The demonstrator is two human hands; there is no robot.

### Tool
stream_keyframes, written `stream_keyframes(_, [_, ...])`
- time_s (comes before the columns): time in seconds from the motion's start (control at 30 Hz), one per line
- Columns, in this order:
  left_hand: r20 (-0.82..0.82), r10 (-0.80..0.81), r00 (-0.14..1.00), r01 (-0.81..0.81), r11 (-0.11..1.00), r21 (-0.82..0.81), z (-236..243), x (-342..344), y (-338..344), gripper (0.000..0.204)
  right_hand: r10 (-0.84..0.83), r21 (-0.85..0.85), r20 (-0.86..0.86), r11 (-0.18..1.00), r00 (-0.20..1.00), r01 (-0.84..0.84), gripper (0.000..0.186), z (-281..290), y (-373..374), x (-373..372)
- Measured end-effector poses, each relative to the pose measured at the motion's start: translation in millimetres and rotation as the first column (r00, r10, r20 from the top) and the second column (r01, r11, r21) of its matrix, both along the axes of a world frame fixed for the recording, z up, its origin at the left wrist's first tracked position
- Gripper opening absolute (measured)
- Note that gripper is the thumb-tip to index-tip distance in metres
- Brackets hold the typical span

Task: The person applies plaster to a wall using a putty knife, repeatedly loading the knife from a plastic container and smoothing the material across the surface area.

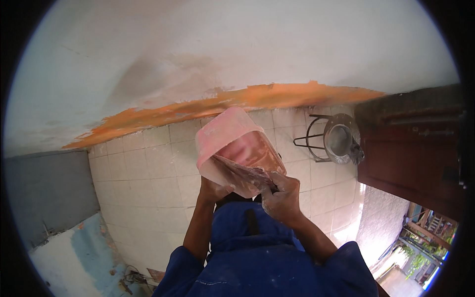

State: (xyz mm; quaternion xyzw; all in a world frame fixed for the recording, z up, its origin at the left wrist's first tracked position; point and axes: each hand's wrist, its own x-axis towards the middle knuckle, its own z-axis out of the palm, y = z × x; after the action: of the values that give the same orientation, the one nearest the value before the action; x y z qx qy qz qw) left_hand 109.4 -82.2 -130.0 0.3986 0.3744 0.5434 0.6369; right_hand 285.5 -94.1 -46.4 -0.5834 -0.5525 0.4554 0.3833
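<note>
In front of my body I hold a pink rectangular plastic tub (228, 123), tilted so its open mouth shows. White dusty smears mark its walls. My left hand (216, 190) is closed on the tub's near left side, its fingers partly hidden by it. My right hand (281, 197), coated in pale dust, grips a thin, crumpled grey-brown sheet (242, 171) at the tub's near edge. The sheet slants across the mouth toward the left; its exact kind is unclear.
Ahead is a white wall (277, 44) with an orange strip (257, 98) along its foot. On the tiled floor (153, 173), a stool (316, 138) carries a metal bowl (340, 140) at right, near a brown door (405, 153). A grey panel (49, 193) stands at left.
</note>
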Motion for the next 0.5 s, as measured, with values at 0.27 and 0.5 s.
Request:
stream_keyframes(0.27, [-0.104, -0.037, 0.994, 0.039, 0.999, 0.017, -6, -7, 3, 0.103, -0.009, -0.099, -0.015, 0.995, 1.000, 0.008, 0.014, 5, -5, 8])
stream_keyframes(0.5, [-0.086, -0.041, 0.995, 0.042, 0.999, 0.003, -15, -3, 9, 0.114, -0.070, -0.275, -0.130, 0.961, 0.989, 0.032, 0.016, -11, -6, 17])
